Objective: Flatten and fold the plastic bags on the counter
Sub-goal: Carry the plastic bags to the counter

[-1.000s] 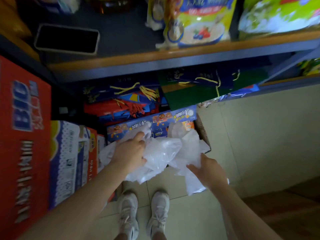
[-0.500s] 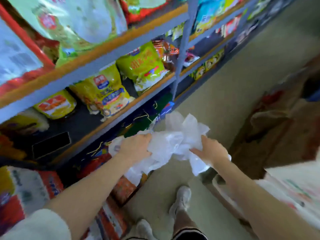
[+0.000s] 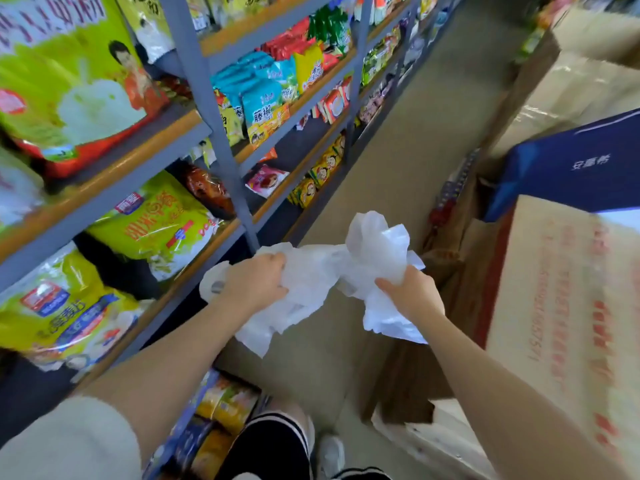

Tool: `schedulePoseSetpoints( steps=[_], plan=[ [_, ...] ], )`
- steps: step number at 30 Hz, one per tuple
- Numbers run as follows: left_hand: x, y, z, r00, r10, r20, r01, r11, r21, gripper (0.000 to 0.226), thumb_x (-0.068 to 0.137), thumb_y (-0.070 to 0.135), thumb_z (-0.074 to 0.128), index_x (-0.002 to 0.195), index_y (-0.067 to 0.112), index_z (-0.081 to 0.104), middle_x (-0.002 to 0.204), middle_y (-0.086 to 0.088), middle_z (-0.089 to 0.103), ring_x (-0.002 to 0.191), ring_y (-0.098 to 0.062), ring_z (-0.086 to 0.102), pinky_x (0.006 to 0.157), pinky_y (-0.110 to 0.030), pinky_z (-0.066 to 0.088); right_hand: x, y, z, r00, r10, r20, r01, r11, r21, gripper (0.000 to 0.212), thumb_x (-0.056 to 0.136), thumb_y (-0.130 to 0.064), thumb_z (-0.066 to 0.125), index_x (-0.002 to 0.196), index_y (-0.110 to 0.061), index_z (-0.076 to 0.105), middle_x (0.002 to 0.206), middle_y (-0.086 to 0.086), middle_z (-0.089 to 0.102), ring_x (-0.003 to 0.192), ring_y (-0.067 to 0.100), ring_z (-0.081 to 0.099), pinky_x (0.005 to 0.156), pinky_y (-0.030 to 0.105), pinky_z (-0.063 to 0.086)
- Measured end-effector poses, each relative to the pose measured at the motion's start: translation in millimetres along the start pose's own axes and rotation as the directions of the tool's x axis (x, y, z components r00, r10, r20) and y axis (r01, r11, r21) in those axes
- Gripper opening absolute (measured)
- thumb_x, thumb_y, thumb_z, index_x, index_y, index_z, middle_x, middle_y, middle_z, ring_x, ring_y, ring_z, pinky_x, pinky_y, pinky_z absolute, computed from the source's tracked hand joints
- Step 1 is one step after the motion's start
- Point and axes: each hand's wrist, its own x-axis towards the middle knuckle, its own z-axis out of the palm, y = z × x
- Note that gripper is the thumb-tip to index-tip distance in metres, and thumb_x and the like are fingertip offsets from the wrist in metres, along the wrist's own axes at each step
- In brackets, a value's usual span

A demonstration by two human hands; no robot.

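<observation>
A crumpled bunch of thin white plastic bags (image 3: 322, 271) hangs in the air in front of me, over the shop aisle floor. My left hand (image 3: 254, 285) grips the left part of the bunch, fingers curled into the plastic. My right hand (image 3: 408, 294) grips the right part, with a puff of bag standing up above it and loose ends hanging below both hands. No counter is in view.
Grey metal shelves (image 3: 207, 84) full of snack packets run along the left. Stacked cardboard boxes (image 3: 568, 292) and a blue box (image 3: 571, 164) stand close on the right. The tan aisle floor (image 3: 433, 109) stretches ahead between them. My legs and shoe (image 3: 330, 455) are below.
My view has swung up and to the right, from the low shelf and floor to the aisle. Both hands have kept hold of the bags and lifted them with me.
</observation>
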Motion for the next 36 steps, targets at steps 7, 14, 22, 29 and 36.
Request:
schedulePoseSetpoints(
  steps=[7,14,22,29,36],
  plan=[
    [142,32,-34,0.996,0.062,-0.063,-0.062,0.998,-0.003,0.025,0.082,0.026,0.059,0.086,0.017,0.036,0.087,-0.003,0.052,0.081,-0.025,0.056,0.055,-0.029,0.031,95,-16,-52,0.991,0.095,-0.090,-0.091,0.995,0.048,0.040,0.085,-0.042,0.058,0.102,-0.008,0.046,0.103,0.010,0.057,0.098,0.030,0.057,0.091,0.043,0.048],
    [331,51,-73,0.955,0.295,-0.022,-0.295,0.955,0.027,0.029,0.084,0.027,0.057,0.108,0.013,0.049,0.107,-0.009,0.060,0.092,-0.028,0.059,0.065,-0.032,0.042,245,-58,-127,0.648,0.429,-0.629,-0.260,0.901,0.347,0.051,0.080,-0.038,0.064,0.113,-0.001,0.054,0.108,0.019,0.062,0.098,0.033,0.060,0.088,0.043,0.049],
    [517,85,-119,0.934,0.358,-0.010,-0.358,0.934,0.000,0.033,0.084,0.028,0.056,0.113,0.013,0.050,0.110,-0.007,0.058,0.092,-0.026,0.058,0.061,-0.029,0.038,374,-66,-225,0.924,0.205,-0.322,-0.158,0.973,0.167,0.051,0.082,-0.051,0.057,0.116,-0.012,0.052,0.108,0.011,0.062,0.097,0.029,0.060,0.082,0.040,0.050],
    [685,131,-147,0.944,0.330,-0.001,-0.330,0.944,-0.019,0.028,0.081,0.026,0.056,0.106,0.013,0.054,0.103,-0.008,0.060,0.088,-0.027,0.058,0.062,-0.031,0.044,512,-75,-344,0.897,0.204,-0.391,-0.091,0.953,0.289,0.047,0.085,-0.044,0.059,0.113,-0.007,0.054,0.107,0.014,0.062,0.097,0.031,0.059,0.077,0.036,0.045],
    [832,180,-183,0.963,0.270,0.014,-0.268,0.961,-0.064,0.028,0.084,0.028,0.060,0.106,0.012,0.052,0.104,-0.009,0.060,0.089,-0.027,0.058,0.064,-0.032,0.043,640,-97,-445,0.920,0.172,-0.352,-0.058,0.949,0.310,0.051,0.088,-0.044,0.054,0.128,-0.013,0.044,0.112,0.011,0.060,0.102,0.029,0.058,0.090,0.044,0.048]
  ],
)
